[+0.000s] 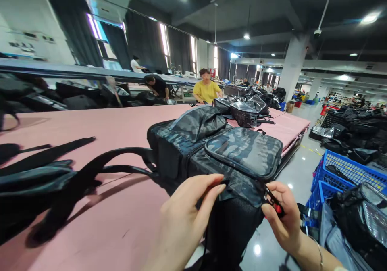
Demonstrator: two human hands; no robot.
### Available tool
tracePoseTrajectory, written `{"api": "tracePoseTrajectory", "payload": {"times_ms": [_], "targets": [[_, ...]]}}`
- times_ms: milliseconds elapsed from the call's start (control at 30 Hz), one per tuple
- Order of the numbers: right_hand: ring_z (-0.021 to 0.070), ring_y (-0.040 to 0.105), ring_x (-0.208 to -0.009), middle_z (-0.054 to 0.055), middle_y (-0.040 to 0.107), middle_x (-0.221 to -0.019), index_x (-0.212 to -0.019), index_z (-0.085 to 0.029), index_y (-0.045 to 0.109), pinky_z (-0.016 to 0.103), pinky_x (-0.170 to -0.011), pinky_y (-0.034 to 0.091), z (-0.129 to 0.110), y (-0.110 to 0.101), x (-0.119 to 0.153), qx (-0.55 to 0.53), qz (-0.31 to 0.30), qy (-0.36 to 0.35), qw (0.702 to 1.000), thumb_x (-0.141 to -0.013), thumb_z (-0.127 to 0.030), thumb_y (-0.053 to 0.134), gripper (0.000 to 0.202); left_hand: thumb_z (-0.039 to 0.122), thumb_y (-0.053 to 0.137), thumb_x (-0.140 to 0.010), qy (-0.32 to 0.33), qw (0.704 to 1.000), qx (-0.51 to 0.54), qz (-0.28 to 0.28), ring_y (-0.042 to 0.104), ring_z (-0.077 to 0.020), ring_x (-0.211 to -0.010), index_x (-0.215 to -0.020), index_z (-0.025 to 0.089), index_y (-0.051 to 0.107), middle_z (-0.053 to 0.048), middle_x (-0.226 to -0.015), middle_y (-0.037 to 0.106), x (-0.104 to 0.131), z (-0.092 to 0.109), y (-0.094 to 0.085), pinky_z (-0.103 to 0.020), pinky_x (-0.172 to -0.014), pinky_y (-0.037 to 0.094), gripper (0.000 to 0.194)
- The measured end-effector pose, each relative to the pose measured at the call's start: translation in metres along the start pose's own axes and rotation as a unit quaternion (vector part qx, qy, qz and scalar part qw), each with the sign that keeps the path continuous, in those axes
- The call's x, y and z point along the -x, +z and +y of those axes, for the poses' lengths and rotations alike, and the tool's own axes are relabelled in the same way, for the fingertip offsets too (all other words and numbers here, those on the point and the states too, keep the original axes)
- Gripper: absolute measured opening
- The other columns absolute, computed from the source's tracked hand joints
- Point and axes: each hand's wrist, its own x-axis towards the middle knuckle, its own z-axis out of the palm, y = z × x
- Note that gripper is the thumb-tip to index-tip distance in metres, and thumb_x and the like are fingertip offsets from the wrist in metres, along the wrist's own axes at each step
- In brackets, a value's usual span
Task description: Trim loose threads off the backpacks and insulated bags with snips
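A dark camouflage backpack [169, 158] lies on the pink-topped table in front of me, its front pocket [246, 150] facing up. My left hand [193, 206] is closed in a pinch on a dark bit of the backpack's near edge, just below that pocket. At the pocket's right corner, my right hand [282, 214] grips a small black tool [273, 202] with a red part; its exact kind is hard to make out. The tool's tip is close to the bag's fabric. Black shoulder straps [121, 154] stretch from the backpack to the left.
Blurred black bag pieces [27, 190] lie at the left of the pink table [127, 222]. More bags [244, 107] are piled at its far end. Blue crates [347, 166] and heaped bags stand on the floor at right. A person in yellow [207, 91] is across the table.
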Motion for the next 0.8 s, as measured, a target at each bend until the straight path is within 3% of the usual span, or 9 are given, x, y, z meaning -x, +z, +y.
{"api": "tracePoseTrajectory", "payload": {"times_ms": [133, 200, 267, 333, 400, 533, 633, 800], "targets": [[0.0094, 0.036, -0.044, -0.008, 0.037, -0.057, -0.115, -0.025, 0.044, 0.021, -0.041, 0.029, -0.010, -0.002, -0.011, 0.028, -0.022, -0.007, 0.999, -0.087, -0.021, 0.056, 0.031, 0.038, 0.054, -0.076, -0.045, 0.986, -0.011, -0.157, 0.062, -0.0172, -0.074, -0.078, 0.025, 0.068, 0.000, -0.077, 0.067, -0.025, -0.003, 0.016, -0.026, -0.062, 0.047, 0.020], [0.0091, 0.035, -0.043, -0.008, 0.037, -0.056, -0.113, -0.025, 0.047, 0.020, -0.040, 0.029, -0.011, -0.005, -0.014, 0.048, -0.027, -0.024, 0.998, -0.085, -0.021, 0.059, 0.030, 0.034, 0.052, -0.076, -0.044, 0.981, -0.027, -0.189, 0.060, -0.0167, -0.070, -0.071, 0.024, 0.065, 0.000, -0.074, 0.065, -0.027, -0.001, 0.018, -0.025, -0.059, 0.044, 0.017], [0.0087, 0.037, -0.043, -0.007, 0.043, -0.058, -0.111, -0.024, 0.050, 0.020, -0.039, 0.032, -0.012, -0.008, -0.017, 0.068, -0.030, -0.039, 0.996, -0.084, -0.022, 0.061, 0.030, 0.032, 0.046, -0.079, -0.034, 0.984, -0.021, -0.173, 0.058, -0.0159, -0.067, -0.065, 0.023, 0.059, 0.000, -0.070, 0.062, -0.025, 0.000, 0.018, -0.025, -0.059, 0.042, 0.021], [0.0084, 0.042, -0.044, -0.005, 0.052, -0.063, -0.109, -0.023, 0.052, 0.020, -0.041, 0.036, -0.013, -0.009, -0.020, 0.090, -0.037, -0.049, 0.994, -0.083, -0.022, 0.061, 0.028, 0.034, 0.042, -0.082, -0.051, 0.992, 0.009, -0.117, 0.056, -0.0148, -0.062, -0.064, 0.022, 0.055, 0.000, -0.066, 0.059, -0.020, -0.002, 0.017, -0.025, -0.059, 0.041, 0.025], [0.0084, 0.047, -0.046, -0.002, 0.058, -0.069, -0.107, -0.023, 0.054, 0.019, -0.043, 0.040, -0.016, -0.010, -0.023, 0.113, -0.046, -0.059, 0.991, -0.083, -0.021, 0.061, 0.025, 0.037, 0.042, -0.083, -0.112, 0.990, 0.064, -0.056, 0.053, -0.0140, -0.057, -0.065, 0.021, 0.053, 0.001, -0.060, 0.057, -0.014, -0.008, 0.016, -0.024, -0.056, 0.041, 0.026], [0.0091, 0.052, -0.048, -0.002, 0.062, -0.070, -0.105, -0.022, 0.056, 0.020, -0.047, 0.044, -0.020, -0.010, -0.027, 0.156, -0.059, -0.084, 0.982, -0.082, -0.022, 0.062, 0.024, 0.046, 0.047, -0.082, -0.230, 0.958, 0.171, 0.026, 0.054, -0.0148, -0.059, -0.069, 0.020, 0.053, 0.002, -0.058, 0.056, -0.002, -0.018, 0.011, -0.025, -0.059, 0.045, 0.029], [0.0103, 0.054, -0.050, -0.001, 0.062, -0.068, -0.106, -0.022, 0.056, 0.021, -0.050, 0.045, -0.021, -0.010, -0.028, 0.187, -0.074, -0.105, 0.974, -0.082, -0.024, 0.062, 0.024, 0.050, 0.050, -0.081, -0.244, 0.951, 0.189, 0.023, 0.054, -0.0143, -0.060, -0.070, 0.020, 0.056, 0.001, -0.061, 0.057, 0.007, -0.016, 0.004, -0.025, -0.063, 0.046, 0.033], [0.0094, 0.052, -0.047, -0.002, 0.060, -0.064, -0.105, -0.020, 0.054, 0.020, -0.048, 0.044, -0.022, -0.008, -0.028, 0.198, -0.071, -0.086, 0.974, -0.084, -0.025, 0.060, 0.022, 0.053, 0.048, -0.083, -0.220, 0.939, 0.263, 0.007, 0.045, -0.0125, -0.051, -0.055, 0.020, 0.048, 0.001, -0.050, 0.045, 0.018, -0.005, -0.009, -0.025, -0.051, 0.041, 0.043]]}}
